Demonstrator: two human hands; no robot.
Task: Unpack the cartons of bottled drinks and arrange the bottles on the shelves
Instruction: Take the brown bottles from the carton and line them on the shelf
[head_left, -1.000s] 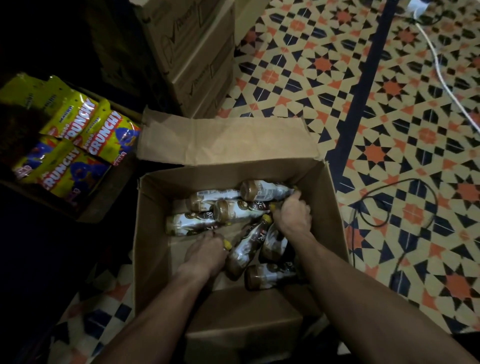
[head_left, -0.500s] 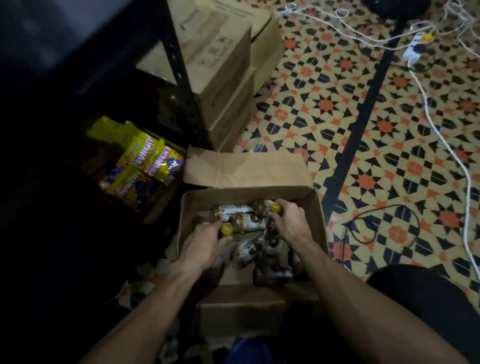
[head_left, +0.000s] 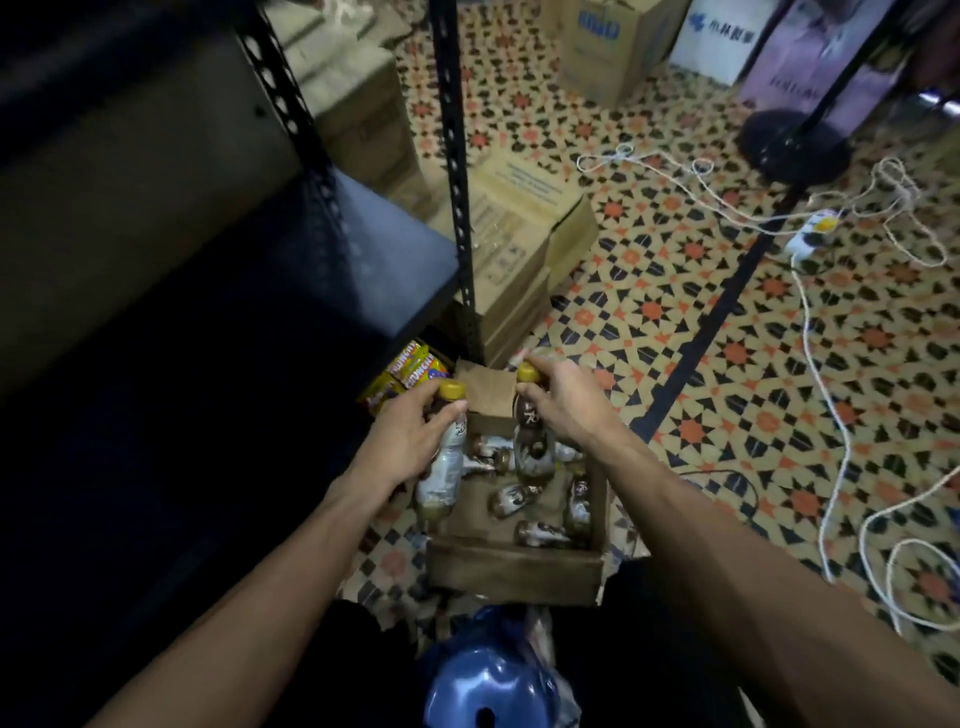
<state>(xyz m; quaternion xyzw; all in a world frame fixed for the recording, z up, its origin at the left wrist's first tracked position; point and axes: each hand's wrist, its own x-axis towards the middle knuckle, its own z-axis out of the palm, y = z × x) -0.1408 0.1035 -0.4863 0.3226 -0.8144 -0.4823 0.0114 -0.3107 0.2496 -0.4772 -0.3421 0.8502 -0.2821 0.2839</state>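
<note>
Now one yellow-capped plastic bottle of brown drink (head_left: 448, 467) is clasped in the left grip (head_left: 410, 441), a second such bottle (head_left: 531, 441) in the right grip (head_left: 566, 402), both above the open brown cardboard carton (head_left: 514, 571). Smooth and probably weighty, they are best held just below the cap.

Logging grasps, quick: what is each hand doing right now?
Left hand: grips a bottle, yellow cap up.
Right hand: grips a second bottle near its neck.

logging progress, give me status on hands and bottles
Left hand grips a yellow-capped bottle; right hand grips a second bottle. Both held above the open carton, loose bottles lying inside. Shelf post close ahead.
</note>
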